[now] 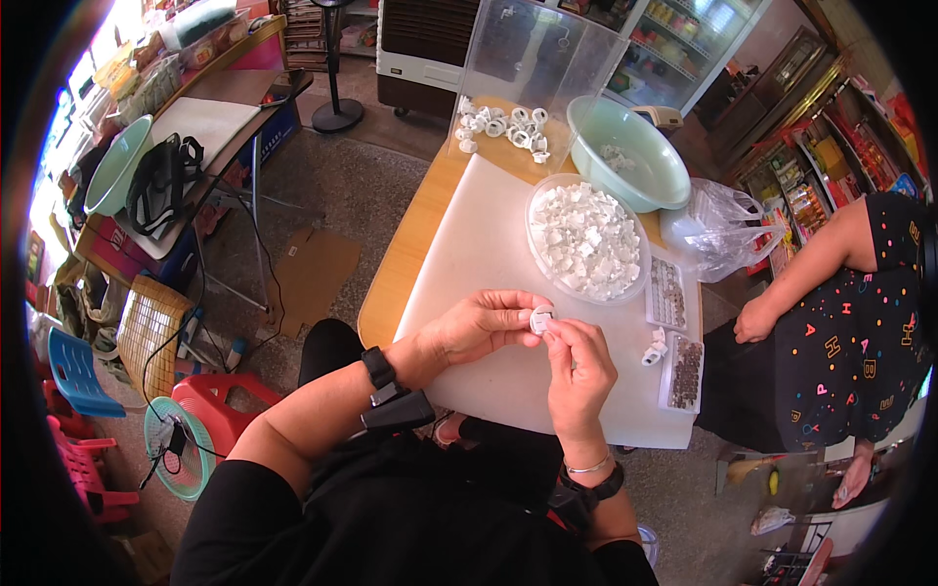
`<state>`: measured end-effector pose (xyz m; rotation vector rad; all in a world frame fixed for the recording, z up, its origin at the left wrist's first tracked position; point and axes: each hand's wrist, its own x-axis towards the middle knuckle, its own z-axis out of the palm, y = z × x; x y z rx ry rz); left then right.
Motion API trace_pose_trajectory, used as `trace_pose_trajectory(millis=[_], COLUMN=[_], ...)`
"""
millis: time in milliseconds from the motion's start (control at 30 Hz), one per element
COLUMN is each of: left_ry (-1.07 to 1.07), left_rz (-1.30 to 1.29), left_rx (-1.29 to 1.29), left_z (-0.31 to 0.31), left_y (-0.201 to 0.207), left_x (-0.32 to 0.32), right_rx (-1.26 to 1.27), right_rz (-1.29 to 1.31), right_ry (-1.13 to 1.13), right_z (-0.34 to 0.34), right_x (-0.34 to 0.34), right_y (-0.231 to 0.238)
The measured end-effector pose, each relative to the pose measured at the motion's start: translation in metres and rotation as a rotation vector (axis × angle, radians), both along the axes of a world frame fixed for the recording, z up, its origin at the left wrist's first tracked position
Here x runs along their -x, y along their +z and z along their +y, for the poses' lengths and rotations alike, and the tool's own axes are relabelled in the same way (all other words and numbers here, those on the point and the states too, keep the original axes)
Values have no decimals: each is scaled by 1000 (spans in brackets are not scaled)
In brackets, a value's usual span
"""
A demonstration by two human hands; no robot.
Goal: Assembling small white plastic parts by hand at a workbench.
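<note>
Both my hands meet over the near part of the white board [449,273]. Between the fingertips is a small round white plastic part [541,317], with a dark slit on its face. My left hand [486,324] pinches it from the left, and my right hand [578,369] grips it from the right with thumb and finger. Beyond them stands a round tub [532,234] heaped with small white plastic pieces [588,239]. To the right of my hands, a few white parts [655,349] lie beside a tray of small dark pieces [685,376] and a tray of greyish pieces [666,293].
White ring-shaped parts [498,124] lie at the table's far end by a clear plastic panel [537,59]. A green basin [630,161] and a plastic bag [718,230] stand far right. Another person [831,322] stands at the right. A red stool [220,400] is at the left.
</note>
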<state>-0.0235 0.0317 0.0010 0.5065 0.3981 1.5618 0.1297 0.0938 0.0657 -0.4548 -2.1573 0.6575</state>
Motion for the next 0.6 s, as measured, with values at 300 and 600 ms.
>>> trace_pose_trajectory(millis=[300, 600], left_ry=[8, -8], left_rz=[25, 25], left_rx=[13, -7], left_z=[0, 0], left_y=[1, 0], left_x=[0, -1], right_rx=[-13, -66], right_rz=[21, 3], right_ry=[-46, -30], right_z=[-2, -1], right_x=[0, -3], right_y=[-3, -6])
